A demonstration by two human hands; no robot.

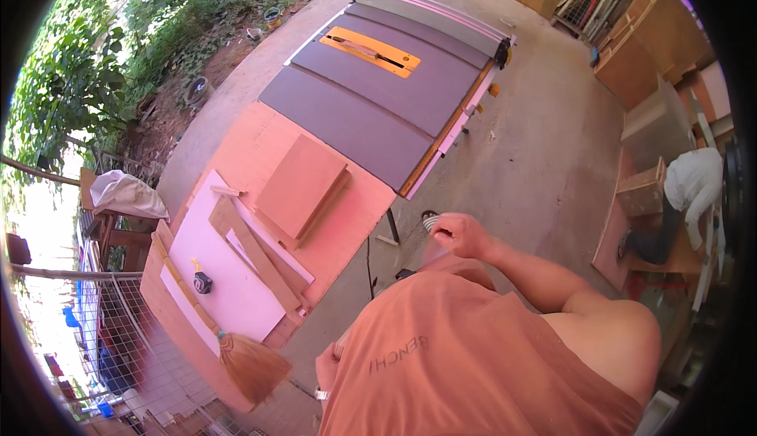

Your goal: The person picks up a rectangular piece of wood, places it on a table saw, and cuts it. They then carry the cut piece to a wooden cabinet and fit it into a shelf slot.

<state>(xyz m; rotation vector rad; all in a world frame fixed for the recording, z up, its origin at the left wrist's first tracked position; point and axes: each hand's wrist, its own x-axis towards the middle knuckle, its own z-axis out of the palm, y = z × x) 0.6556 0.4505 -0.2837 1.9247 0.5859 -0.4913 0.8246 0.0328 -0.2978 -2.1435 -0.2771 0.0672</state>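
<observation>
Right hand [464,236]: fingers curled, cannot tell if holding | left hand [327,363]: beside shirt [449,349] (partly hidden), grip unclear | tape measure [203,282]: beside broom [251,367] | boards [300,180]: near saw [386,109]

A person's bare right arm [530,273] extends forward, right hand [460,236] curled, the left hand [327,363] low and partly hidden.

Open floor [548,121] between saw [339,93] and plywood [666,30]
</observation>
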